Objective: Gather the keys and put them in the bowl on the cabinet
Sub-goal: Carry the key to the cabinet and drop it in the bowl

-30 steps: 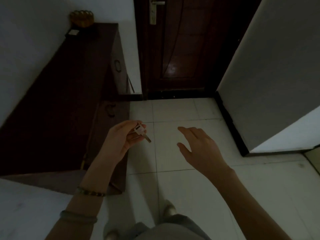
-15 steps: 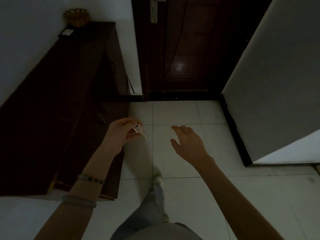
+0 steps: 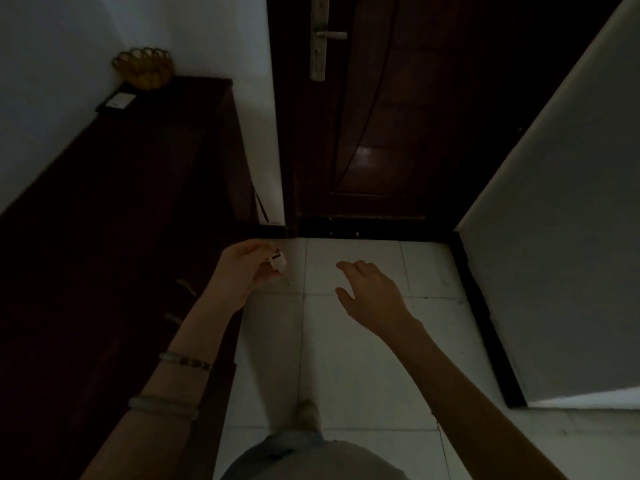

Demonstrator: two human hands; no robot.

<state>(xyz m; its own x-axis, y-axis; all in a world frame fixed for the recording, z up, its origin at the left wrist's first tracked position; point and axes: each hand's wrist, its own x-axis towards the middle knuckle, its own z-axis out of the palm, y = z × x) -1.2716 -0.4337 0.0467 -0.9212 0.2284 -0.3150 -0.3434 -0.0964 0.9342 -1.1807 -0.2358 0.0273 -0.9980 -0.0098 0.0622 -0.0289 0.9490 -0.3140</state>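
Note:
My left hand [image 3: 242, 268] pinches a small key [image 3: 278, 263] with a pale head, its blade hanging down over the floor beside the cabinet's front. My right hand [image 3: 372, 294] hovers open over the tiles, fingers apart, holding nothing. A yellow bowl [image 3: 143, 67] with a scalloped rim stands at the far end of the long dark wooden cabinet [image 3: 114, 209], against the wall, well ahead of both hands.
A small white card on a dark pad [image 3: 117, 100] lies just in front of the bowl. A dark wooden door [image 3: 398, 116] with a metal handle [image 3: 323, 36] closes the hallway ahead. A grey wall [image 3: 561, 220] bounds the right. Pale tiles [image 3: 353, 358] cover the floor.
I have walked forward along the cabinet, so the bowl and door are nearer. My left hand keeps the key and both hands stay at much the same height.

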